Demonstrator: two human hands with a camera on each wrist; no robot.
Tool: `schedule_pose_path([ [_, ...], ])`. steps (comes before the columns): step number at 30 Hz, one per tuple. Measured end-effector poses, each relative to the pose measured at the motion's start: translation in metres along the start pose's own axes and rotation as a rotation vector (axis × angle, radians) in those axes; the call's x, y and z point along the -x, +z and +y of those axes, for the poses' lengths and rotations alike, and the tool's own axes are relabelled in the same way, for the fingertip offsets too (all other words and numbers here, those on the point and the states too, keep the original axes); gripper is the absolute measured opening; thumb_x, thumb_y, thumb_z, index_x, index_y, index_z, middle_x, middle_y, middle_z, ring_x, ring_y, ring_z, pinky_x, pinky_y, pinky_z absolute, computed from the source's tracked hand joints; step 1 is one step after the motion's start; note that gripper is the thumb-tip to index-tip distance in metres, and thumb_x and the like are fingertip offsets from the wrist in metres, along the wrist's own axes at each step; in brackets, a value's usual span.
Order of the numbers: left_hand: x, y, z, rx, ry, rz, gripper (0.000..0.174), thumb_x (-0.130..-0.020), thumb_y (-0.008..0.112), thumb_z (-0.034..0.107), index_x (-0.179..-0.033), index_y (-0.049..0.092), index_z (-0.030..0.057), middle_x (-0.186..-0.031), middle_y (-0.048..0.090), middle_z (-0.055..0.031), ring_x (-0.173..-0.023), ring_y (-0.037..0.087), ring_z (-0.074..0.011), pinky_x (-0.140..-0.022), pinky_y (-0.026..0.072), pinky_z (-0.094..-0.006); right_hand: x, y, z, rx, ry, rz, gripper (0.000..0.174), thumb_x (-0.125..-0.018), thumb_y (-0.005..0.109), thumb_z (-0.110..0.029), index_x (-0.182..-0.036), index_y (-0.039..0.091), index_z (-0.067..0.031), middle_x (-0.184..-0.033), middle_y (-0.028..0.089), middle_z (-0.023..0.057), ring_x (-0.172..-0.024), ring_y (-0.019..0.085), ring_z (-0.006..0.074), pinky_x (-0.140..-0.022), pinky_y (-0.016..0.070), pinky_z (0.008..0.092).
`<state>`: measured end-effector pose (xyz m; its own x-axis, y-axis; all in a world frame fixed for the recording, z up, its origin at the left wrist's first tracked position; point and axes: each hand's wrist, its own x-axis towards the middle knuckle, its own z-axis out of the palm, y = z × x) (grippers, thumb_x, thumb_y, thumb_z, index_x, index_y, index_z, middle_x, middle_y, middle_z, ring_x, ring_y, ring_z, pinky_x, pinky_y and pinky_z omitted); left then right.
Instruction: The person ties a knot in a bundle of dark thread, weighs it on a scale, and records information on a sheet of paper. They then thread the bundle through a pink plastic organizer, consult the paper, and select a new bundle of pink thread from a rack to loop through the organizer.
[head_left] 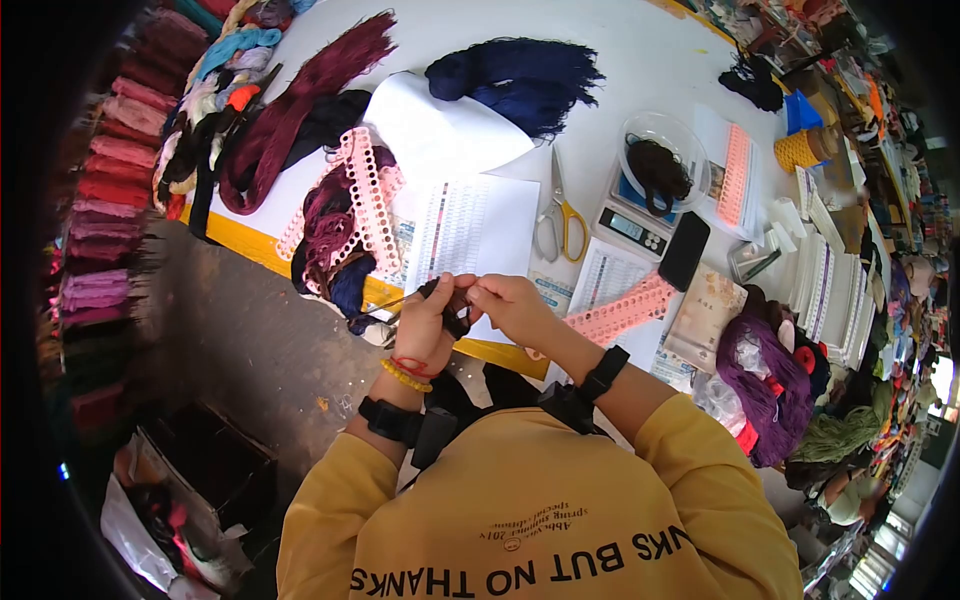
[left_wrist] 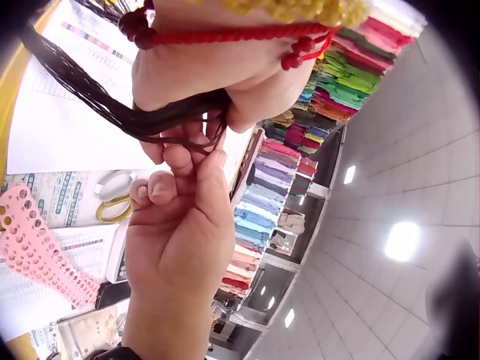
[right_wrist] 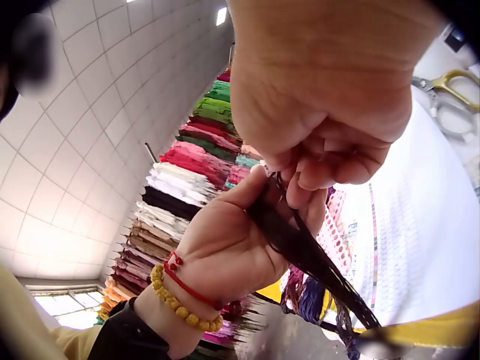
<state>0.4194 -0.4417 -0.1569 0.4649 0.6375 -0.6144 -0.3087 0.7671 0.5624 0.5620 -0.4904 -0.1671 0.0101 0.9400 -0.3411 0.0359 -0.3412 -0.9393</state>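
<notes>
A bundle of dark brown thread (right_wrist: 292, 240) lies across the palm of my left hand (head_left: 428, 325), gripped between its thumb and fingers. Its long strands trail away from the palm, over the table's yellow edge in the right wrist view. My right hand (head_left: 515, 308) meets the left at the upper end of the bundle. Thumb and fingertips of the right hand pinch a thin loop of the thread, plain in the left wrist view (left_wrist: 214, 142). Both hands are above the front edge of the table, over a printed chart sheet (head_left: 455, 225).
Scissors (head_left: 573, 232) lie beyond the hands. To the right are a pink perforated card (head_left: 620, 312), a phone (head_left: 685, 252) and a scale (head_left: 630, 230) bearing a plastic bowl (head_left: 690, 135) of dark thread. Maroon (head_left: 300, 115) and navy thread (head_left: 520, 80) lie at the back.
</notes>
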Motion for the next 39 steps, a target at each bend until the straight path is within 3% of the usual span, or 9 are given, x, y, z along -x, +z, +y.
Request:
schedule_pose_path([
  [9, 0.002, 0.005, 0.003, -0.067, 0.001, 0.007, 0.025, -0.091, 0.048, 0.017, -0.098, 0.056, -0.0062, -0.088, 0.060, -0.0103, -0.081, 0.058, -0.0175, -0.071, 0.0492, -0.0293, 0.000, 0.000, 0.008, -0.014, 0.006, 0.053, 0.020, -0.085, 0.054, -0.019, -0.087, 0.060, 0.0000, -0.068, 0.062, 0.0057, -0.059, 0.057, 0.0114, -0.055, 0.0446, 0.0253],
  [12, -0.001, -0.004, 0.001, -0.133, -0.014, -0.029, 0.026, -0.091, 0.048, 0.018, -0.100, 0.056, -0.0054, -0.091, 0.060, -0.0105, -0.083, 0.058, -0.0181, -0.072, 0.0488, -0.0314, 0.005, 0.002, 0.007, -0.255, 0.118, 0.004, 0.020, -0.085, 0.055, -0.018, -0.086, 0.059, 0.0007, -0.070, 0.061, 0.0037, -0.058, 0.055, 0.0092, -0.053, 0.0442, 0.0228],
  [15, -0.002, -0.013, -0.002, -0.188, -0.025, -0.071, 0.028, -0.092, 0.047, 0.020, -0.100, 0.056, -0.0057, -0.092, 0.060, -0.0112, -0.081, 0.058, -0.0181, -0.070, 0.0485, -0.0310, 0.006, 0.007, 0.008, -0.305, 0.134, -0.085, 0.020, -0.085, 0.055, -0.018, -0.087, 0.059, 0.0017, -0.073, 0.060, 0.0024, -0.058, 0.054, 0.0081, -0.052, 0.0442, 0.0207],
  [20, 0.002, -0.014, -0.002, -0.134, -0.060, -0.046, 0.030, -0.092, 0.045, 0.022, -0.100, 0.057, -0.0044, -0.093, 0.060, -0.0114, -0.082, 0.058, -0.0184, -0.069, 0.0466, -0.0308, 0.003, 0.009, 0.019, -0.282, 0.113, -0.106, 0.018, -0.087, 0.055, -0.018, -0.095, 0.059, -0.0021, -0.074, 0.060, 0.0016, -0.058, 0.051, 0.0062, -0.054, 0.0421, 0.0194],
  [24, 0.009, -0.012, 0.015, -0.128, -0.048, -0.070, 0.028, -0.092, 0.045, 0.021, -0.101, 0.057, -0.0031, -0.092, 0.060, -0.0092, -0.087, 0.056, -0.0185, -0.079, 0.0446, -0.0344, -0.001, 0.006, 0.008, -0.257, 0.168, -0.101, 0.019, -0.085, 0.056, -0.018, -0.090, 0.060, -0.0001, -0.072, 0.061, 0.0036, -0.056, 0.056, 0.0088, -0.051, 0.0443, 0.0206],
  [30, 0.014, -0.025, 0.022, -0.098, -0.029, -0.092, 0.024, -0.091, 0.048, 0.018, -0.101, 0.057, -0.0020, -0.091, 0.059, -0.0079, -0.086, 0.056, -0.0175, -0.082, 0.0452, -0.0342, -0.004, 0.015, 0.006, -0.263, 0.135, -0.129, 0.020, -0.085, 0.055, -0.018, -0.092, 0.061, 0.0005, -0.072, 0.062, 0.0045, -0.056, 0.057, 0.0090, -0.050, 0.0444, 0.0203],
  [39, 0.020, -0.030, 0.027, -0.161, -0.016, -0.068, 0.018, -0.088, 0.053, 0.009, -0.097, 0.056, -0.0054, -0.088, 0.059, -0.0083, -0.081, 0.059, -0.0160, -0.075, 0.0514, -0.0288, -0.005, 0.028, -0.003, -0.186, 0.174, -0.115, 0.023, -0.088, 0.054, -0.024, -0.087, 0.061, -0.0015, -0.070, 0.060, 0.0015, -0.056, 0.054, 0.0069, -0.053, 0.0427, 0.0195],
])
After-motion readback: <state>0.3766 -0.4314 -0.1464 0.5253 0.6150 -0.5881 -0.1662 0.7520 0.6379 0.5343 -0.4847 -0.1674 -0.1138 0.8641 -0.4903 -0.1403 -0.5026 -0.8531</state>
